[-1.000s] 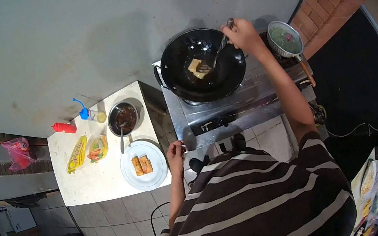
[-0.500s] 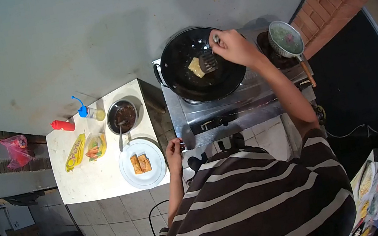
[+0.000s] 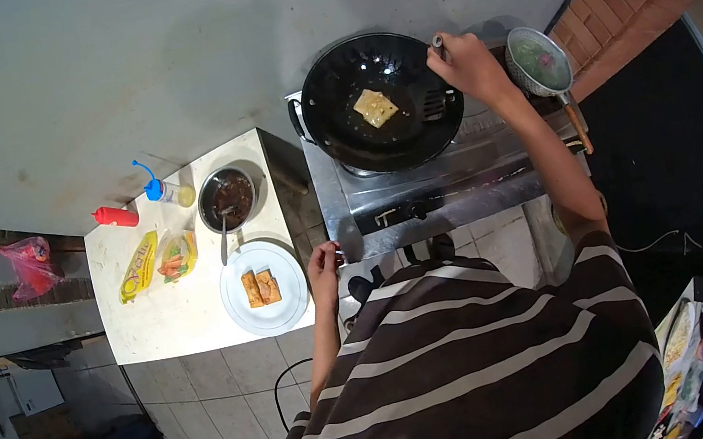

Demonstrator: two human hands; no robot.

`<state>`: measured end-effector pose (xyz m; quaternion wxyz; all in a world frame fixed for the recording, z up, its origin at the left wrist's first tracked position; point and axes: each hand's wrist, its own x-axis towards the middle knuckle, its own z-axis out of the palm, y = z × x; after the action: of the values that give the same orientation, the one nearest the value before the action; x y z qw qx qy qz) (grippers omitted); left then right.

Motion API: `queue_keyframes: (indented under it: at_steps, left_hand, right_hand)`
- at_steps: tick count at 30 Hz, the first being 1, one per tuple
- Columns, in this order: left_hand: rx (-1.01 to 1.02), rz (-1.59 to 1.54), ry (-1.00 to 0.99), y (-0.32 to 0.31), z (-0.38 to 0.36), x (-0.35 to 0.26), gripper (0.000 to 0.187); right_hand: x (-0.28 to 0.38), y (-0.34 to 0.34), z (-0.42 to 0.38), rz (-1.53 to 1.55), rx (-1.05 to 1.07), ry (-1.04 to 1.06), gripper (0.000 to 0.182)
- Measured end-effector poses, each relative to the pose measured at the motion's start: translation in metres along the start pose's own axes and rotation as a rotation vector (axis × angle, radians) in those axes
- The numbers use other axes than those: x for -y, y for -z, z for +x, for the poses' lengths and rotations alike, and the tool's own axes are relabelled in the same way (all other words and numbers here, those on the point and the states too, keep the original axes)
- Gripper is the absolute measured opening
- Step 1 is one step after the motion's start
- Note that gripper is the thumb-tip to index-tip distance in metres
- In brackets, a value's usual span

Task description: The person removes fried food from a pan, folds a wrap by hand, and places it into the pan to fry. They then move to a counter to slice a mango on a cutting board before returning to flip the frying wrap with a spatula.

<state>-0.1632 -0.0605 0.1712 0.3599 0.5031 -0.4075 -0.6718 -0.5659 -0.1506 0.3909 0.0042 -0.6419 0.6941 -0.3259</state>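
Note:
My right hand (image 3: 469, 67) is closed around the handle of a slotted spatula (image 3: 435, 105), whose dark head is over the right side of the black wok (image 3: 339, 151). A pale folded square pastry (image 3: 375, 108) lies in the wok's oil, left of the spatula and apart from it. By the stove's front left corner, my left hand (image 3: 323, 267) has its fingers curled; what they hold, if anything, I cannot make out. To its left, a white plate (image 3: 243, 323) carries two browned pastries (image 3: 261, 287).
On the white table (image 3: 165, 332) stand a metal bowl (image 3: 227, 198) of dark sauce with a spoon, a red squeeze bottle (image 3: 116, 217), a blue-capped bottle (image 3: 170, 192) and food packets (image 3: 139, 268). A strainer (image 3: 538, 61) rests right of the wok on the stove (image 3: 454, 215).
My right hand has moved right with the spatula, away from the pastry. The pastry now lies flatter and slightly right in the wok. My left hand stays by the stove corner.

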Motion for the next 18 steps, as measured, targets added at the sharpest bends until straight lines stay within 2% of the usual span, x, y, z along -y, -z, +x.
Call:
queue_keyframes:
  at_steps: [8, 10, 13, 16, 18]
  left_hand:
    - [0.019, -0.002, -0.016, -0.004, -0.003, -0.017, 0.020]
    - [-0.009, 0.045, 0.053, -0.003, -0.005, -0.019, 0.020]
    - [0.023, 0.013, 0.012, 0.002, -0.004, -0.009, 0.020]
    - [0.018, -0.007, 0.008, 0.002, -0.007, -0.009, 0.019]
    - [0.019, -0.008, 0.006, 0.001, -0.007, -0.008, 0.019]
  right_hand:
    - [-0.004, -0.011, -0.004, 0.092, -0.038, -0.076, 0.027]
    - [-0.007, -0.012, -0.005, 0.112, -0.048, -0.100, 0.026]
    - [-0.008, -0.015, -0.005, 0.102, -0.072, -0.133, 0.025]
    - [0.003, -0.004, 0.004, 0.203, -0.145, -0.176, 0.025]
    - [0.007, 0.005, 0.010, 0.263, -0.219, -0.128, 0.023]
